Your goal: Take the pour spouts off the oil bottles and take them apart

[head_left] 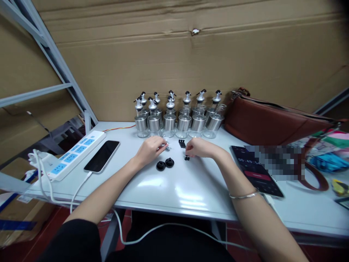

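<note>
Brown bag [269,120] right, power strip [79,150] and phone [103,156] left; twelve bottles [169,125], nine with spouts [201,96], line the back. Left hand [152,148] pinches one silvery piece [168,147] before the bottles, near two black caps [161,166]; right hand [199,148] bunches its fingers at small black pieces [187,158], can't tell if gripping.

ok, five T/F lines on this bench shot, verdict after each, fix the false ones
1. Two round black parts lie side by side on the table. True.
2. Every front-row bottle has a pourer. False: the right three have none.
3. The brown bag is right of the bottles. True.
4. The bracelet is on the left arm. False: the right.
5. The phone beside the power strip has a cable plugged in. True.
</note>
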{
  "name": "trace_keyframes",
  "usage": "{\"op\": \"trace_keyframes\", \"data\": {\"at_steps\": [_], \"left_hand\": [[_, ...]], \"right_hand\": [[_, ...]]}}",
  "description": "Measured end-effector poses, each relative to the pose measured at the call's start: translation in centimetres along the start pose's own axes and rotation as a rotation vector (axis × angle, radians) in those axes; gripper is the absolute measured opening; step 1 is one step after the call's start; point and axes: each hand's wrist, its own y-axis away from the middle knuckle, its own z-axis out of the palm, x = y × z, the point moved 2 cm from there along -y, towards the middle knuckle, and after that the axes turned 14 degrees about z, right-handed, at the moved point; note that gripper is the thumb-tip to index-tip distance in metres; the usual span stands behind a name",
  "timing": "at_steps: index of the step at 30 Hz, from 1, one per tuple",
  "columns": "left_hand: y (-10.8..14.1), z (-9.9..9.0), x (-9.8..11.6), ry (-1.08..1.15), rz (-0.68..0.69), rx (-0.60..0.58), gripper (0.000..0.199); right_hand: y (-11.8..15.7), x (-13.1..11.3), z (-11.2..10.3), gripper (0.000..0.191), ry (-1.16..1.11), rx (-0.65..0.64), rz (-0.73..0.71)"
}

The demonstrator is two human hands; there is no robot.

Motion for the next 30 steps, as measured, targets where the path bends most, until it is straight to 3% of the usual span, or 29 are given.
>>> {"op": "trace_keyframes", "data": {"at_steps": [9,13,19,30], "left_hand": [[0.1,-0.1,0.0,0.009,-0.015,-0.014,0.018],[0.0,-0.1,0.0,0.008,-0.022,-0.017,0.019],[0.1,-0.1,0.0,0.010,-0.002,-0.002,0.017],[0.0,-0.1,0.1,0.017,-0.018,-0.017,0.019]], "right_hand": [[0.4,-0.3,-0.1,0.011,0.019,-0.035,0.013],[0.4,-0.4,0.2,0.017,-0.080,-0.104,0.056],[0.5,-0.5,0.7,0.008,-0.234,-0.174,0.098],[0.3,-0.2,1.0,0.009,-0.302,-0.236,0.068]]}}
